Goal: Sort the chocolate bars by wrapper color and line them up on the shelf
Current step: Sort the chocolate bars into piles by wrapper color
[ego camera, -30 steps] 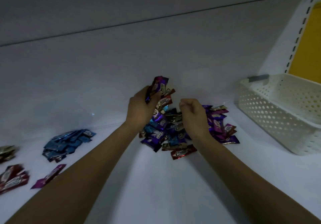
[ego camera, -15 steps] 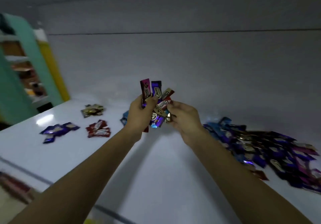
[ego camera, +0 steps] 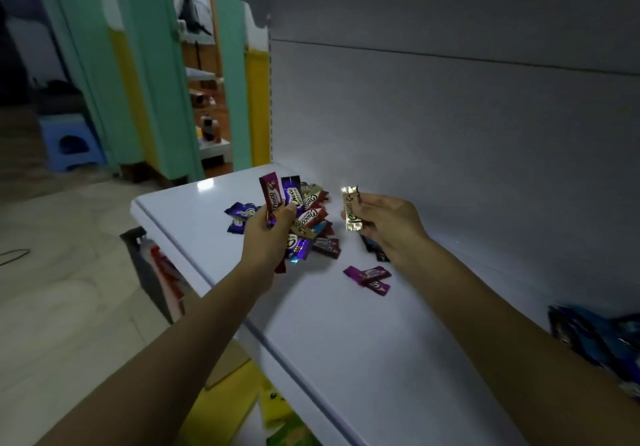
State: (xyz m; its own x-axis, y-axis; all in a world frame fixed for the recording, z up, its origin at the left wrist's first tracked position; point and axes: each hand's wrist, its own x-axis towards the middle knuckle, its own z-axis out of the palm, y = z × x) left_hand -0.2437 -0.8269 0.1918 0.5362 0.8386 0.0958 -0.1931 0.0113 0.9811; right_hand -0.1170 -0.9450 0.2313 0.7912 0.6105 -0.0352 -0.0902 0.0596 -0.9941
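My left hand [ego camera: 268, 234] grips a fanned bunch of chocolate bars [ego camera: 298, 208] in magenta, purple, gold and red wrappers above the white shelf [ego camera: 346, 324]. My right hand [ego camera: 384, 224] pinches a single gold bar [ego camera: 350, 211], held upright just right of the bunch. On the shelf lie small sorted groups: dark purple bars [ego camera: 239, 217] at the left end, red bars [ego camera: 327, 246] partly hidden behind the bunch, two magenta bars [ego camera: 370, 277] in front, and dark blue bars [ego camera: 375, 248] under my right wrist.
A heap of blue bars [ego camera: 595, 335] lies at the right edge of the shelf. The shelf's back wall [ego camera: 450, 134] rises close behind my hands. Below the front edge sit packaged goods [ego camera: 162, 272] and yellow packs [ego camera: 273, 404]. A blue stool [ego camera: 71, 141] stands on the floor at left.
The view has swung left to the shelf's left end. My right hand has pulled a gold bar out of the bunch and moved it right, apart from my left hand.
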